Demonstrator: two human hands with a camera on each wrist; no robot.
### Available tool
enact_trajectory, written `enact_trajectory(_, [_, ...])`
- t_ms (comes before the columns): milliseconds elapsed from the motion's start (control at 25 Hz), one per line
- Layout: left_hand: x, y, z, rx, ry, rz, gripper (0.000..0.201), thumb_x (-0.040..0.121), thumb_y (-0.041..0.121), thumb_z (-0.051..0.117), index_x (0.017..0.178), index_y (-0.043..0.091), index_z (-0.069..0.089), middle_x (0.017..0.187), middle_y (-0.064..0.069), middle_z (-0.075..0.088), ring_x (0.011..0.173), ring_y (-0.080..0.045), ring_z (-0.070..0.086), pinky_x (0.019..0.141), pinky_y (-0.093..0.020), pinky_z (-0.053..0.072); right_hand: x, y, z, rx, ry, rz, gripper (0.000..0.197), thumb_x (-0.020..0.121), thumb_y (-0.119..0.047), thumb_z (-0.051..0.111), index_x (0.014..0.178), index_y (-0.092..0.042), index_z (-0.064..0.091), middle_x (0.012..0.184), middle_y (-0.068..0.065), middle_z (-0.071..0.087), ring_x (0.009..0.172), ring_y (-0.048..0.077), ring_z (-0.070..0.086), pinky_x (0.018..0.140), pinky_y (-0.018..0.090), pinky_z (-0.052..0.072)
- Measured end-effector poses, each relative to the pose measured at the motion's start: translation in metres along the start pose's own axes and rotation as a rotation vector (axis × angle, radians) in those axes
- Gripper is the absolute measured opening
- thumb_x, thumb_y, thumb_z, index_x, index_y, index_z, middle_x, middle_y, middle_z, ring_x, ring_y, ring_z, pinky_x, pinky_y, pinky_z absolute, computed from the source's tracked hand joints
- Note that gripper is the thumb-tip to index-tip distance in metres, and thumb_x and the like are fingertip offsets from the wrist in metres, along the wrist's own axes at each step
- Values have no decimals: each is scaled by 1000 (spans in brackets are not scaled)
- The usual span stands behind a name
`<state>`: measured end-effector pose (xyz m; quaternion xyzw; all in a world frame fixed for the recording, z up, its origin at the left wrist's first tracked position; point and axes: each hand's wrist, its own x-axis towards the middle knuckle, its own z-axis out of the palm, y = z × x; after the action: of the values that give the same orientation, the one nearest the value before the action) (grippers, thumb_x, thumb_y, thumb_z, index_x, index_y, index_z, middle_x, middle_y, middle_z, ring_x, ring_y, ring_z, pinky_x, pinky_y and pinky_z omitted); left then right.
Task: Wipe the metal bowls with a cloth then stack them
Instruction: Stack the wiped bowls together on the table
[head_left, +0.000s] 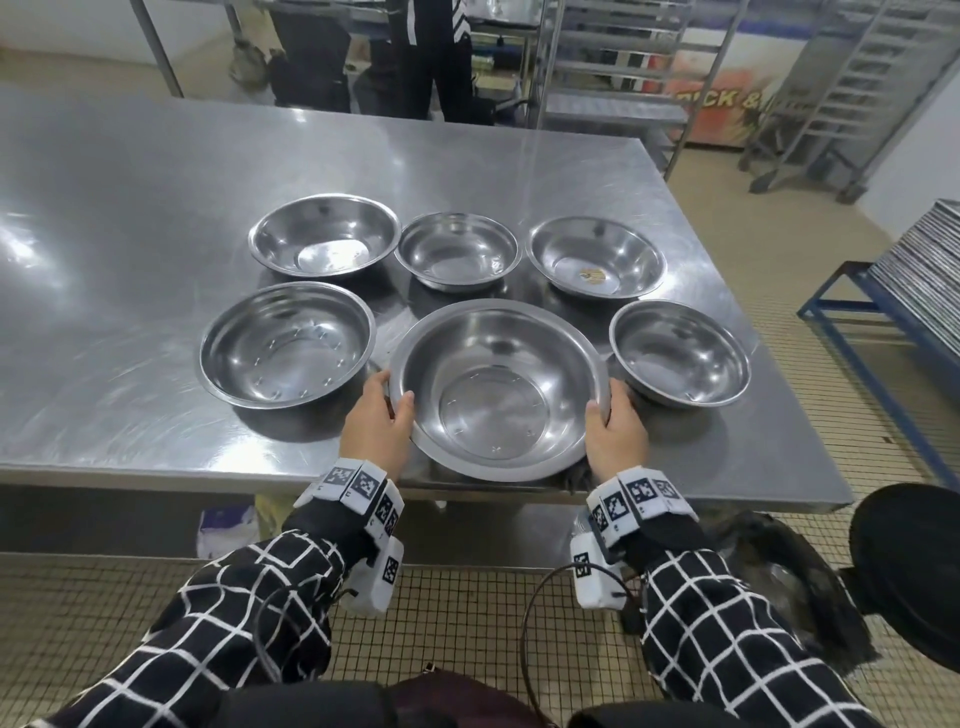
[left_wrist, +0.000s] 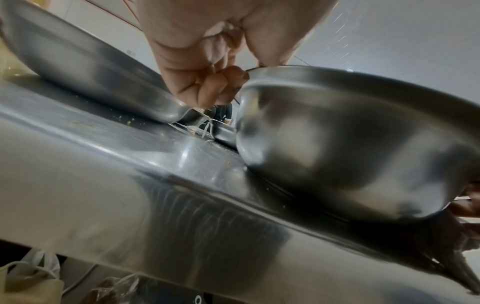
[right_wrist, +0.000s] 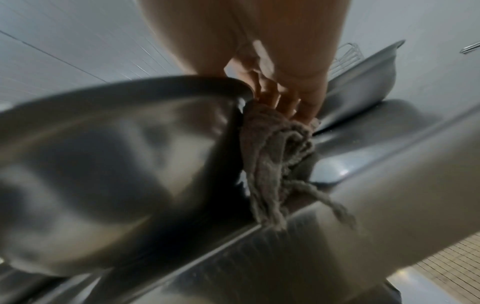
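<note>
Several metal bowls sit on a steel table (head_left: 130, 234). The largest bowl (head_left: 498, 389) is at the front edge, tilted slightly toward me. My left hand (head_left: 382, 415) grips its left rim, thumb over the lip; in the left wrist view the fingers (left_wrist: 207, 88) curl under the bowl (left_wrist: 350, 144). My right hand (head_left: 615, 426) grips the right rim. In the right wrist view the fingers (right_wrist: 280, 96) also hold a grey cloth (right_wrist: 278, 156) against the outside of the bowl (right_wrist: 116, 164). The cloth (head_left: 576, 475) barely shows in the head view.
Other bowls ring the big one: front left (head_left: 288, 343), back left (head_left: 324, 241), back middle (head_left: 457, 249), back right (head_left: 595, 257) with a yellow speck inside, and right (head_left: 680, 353). A person (head_left: 431, 52) stands beyond the table. Tray racks (head_left: 857, 93) and a black stool (head_left: 909, 566) are at right.
</note>
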<state>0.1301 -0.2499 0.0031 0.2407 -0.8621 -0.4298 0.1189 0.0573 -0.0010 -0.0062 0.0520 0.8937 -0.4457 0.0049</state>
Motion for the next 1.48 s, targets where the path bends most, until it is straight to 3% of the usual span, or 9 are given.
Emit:
enact_trajectory(240, [19,5,3,56,-31,23,41,97,35,46,133,17,44,112,-4,64,102,-23,60,88,-36,46,17,-10,-4,32,-38,30,51,99,-33,38,148,-27,28,132,7,55,119,26,52,100,33,38])
enact_trajectory(400, [37,13,2,140,-89,43,32,96,35,48,122,16,47,87,0,61,86,-22,62,73,-32,43,36,-18,-12,-147,-77,-5,38,98,-33,39,133,-18,44,114,13,61,103,31,58,87,34,44])
enact_trajectory(560, [51,27,-11,229,-97,79,44,95,38,49,130,13,44,113,-8,59,105,-26,59,86,-38,44,50,-33,-31,-394,-105,-60,30,99,-31,38,109,-10,57,102,11,62,93,28,58,80,36,47])
enact_trajectory(720, [64,72,-12,148,-160,151,40,97,35,47,130,15,44,93,0,58,92,-20,59,77,-31,40,75,-50,-59,-384,-53,-62,30,98,-26,43,121,-12,55,112,10,63,101,27,59,84,33,46])
enact_trajectory(880, [92,129,19,142,-310,130,29,98,31,44,118,14,54,106,-5,61,89,-18,54,79,-29,41,132,-49,-84,-211,-35,76,28,93,-31,46,116,-19,56,102,7,67,89,28,66,83,42,55])
enact_trajectory(1000, [134,165,60,254,-443,143,30,98,32,44,112,9,56,97,-6,62,84,-19,59,77,-30,48,184,-48,-107,-149,-31,127,18,94,-24,47,109,-18,56,97,9,68,84,29,67,81,41,55])
enact_trajectory(1240, [200,210,128,312,-522,-34,25,94,20,47,107,2,57,93,-13,65,80,-25,61,77,-34,52,291,-28,-143,-124,-215,150,30,94,-18,49,121,-5,56,115,18,65,83,23,61,81,37,54])
enact_trajectory(1400, [234,223,160,433,-528,-110,34,95,21,46,117,-1,57,111,-19,64,87,-25,57,84,-34,48,349,-19,-143,-154,-282,136,35,92,-19,51,124,-4,54,121,20,61,94,29,61,92,45,51])
enact_trajectory(1480, [246,224,172,482,-481,-164,37,97,23,46,121,-3,56,121,-20,61,104,-30,60,94,-37,47,373,-15,-135,-220,-333,124,37,92,-22,52,124,-5,54,123,20,59,107,35,60,94,49,49])
